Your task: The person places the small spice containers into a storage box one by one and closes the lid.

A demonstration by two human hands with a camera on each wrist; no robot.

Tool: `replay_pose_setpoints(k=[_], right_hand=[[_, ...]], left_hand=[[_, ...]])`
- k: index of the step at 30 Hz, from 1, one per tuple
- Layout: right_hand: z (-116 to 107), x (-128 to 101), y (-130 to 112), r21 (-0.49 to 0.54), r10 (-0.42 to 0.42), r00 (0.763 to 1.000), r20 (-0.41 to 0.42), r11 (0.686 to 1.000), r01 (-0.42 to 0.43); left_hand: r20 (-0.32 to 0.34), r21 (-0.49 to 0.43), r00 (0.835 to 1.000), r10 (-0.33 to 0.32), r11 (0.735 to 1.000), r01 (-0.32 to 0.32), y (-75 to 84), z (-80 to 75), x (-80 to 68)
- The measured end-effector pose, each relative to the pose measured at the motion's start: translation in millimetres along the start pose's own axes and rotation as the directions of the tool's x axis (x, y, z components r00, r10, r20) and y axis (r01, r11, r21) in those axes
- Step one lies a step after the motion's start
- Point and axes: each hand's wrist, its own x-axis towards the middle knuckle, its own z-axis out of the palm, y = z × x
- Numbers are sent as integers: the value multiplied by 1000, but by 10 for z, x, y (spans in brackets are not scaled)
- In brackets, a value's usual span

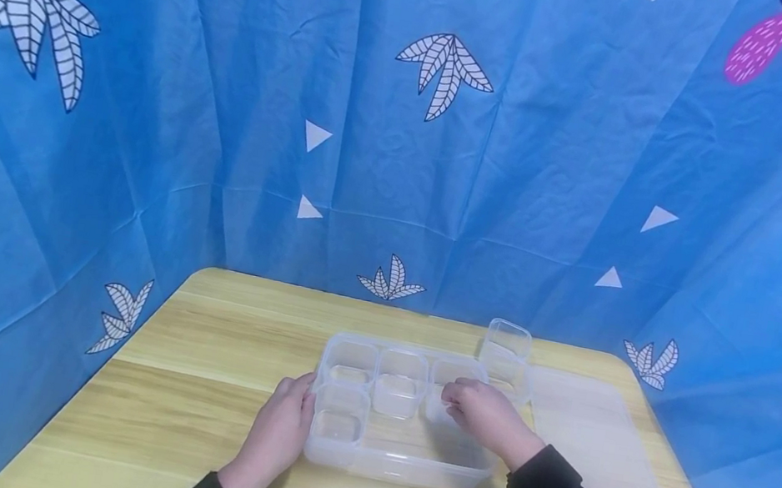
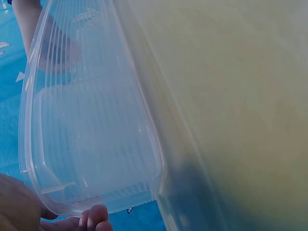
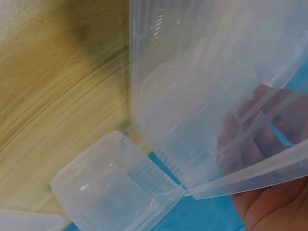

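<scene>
A large clear plastic box (image 1: pixel 398 469) stands on the table with several small clear containers inside, two along its left side and one at the middle back (image 1: pixel 399 395). My left hand (image 1: pixel 278 423) grips the box's left side, its fingertips (image 2: pixel 98 215) curled against the wall in the left wrist view. Inside the back right corner sits another small container (image 1: pixel 439 403), whose rim my right hand (image 1: pixel 486 417) pinches. In the right wrist view the curled fingers of that hand (image 3: pixel 269 125) show partly through clear plastic.
Just behind the box's back right corner are loose small containers (image 1: pixel 508 339). A flat translucent lid (image 1: pixel 606 453) lies on the wooden table (image 1: pixel 225 337) to the right. Blue patterned curtain (image 1: pixel 402 170) hangs around the table's back and sides.
</scene>
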Motion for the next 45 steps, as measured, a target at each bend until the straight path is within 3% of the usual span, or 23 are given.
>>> replay_pose_setpoints(k=[21,33,45], right_hand=[[-66,-59,-28,-38,14,1000,-25,999,-15],[-301,-61,-13,-37,4,997,-72,999,-7],[-434,-124,138,-24,87,991,-104,996,-90]], left_hand=[[-11,0,1000,-6,1000,6,12,9,-4],[-5,2,1000,-12,1000,12,20,4,2],[-28,14,1000,7,1000,-6,16,7,-3]])
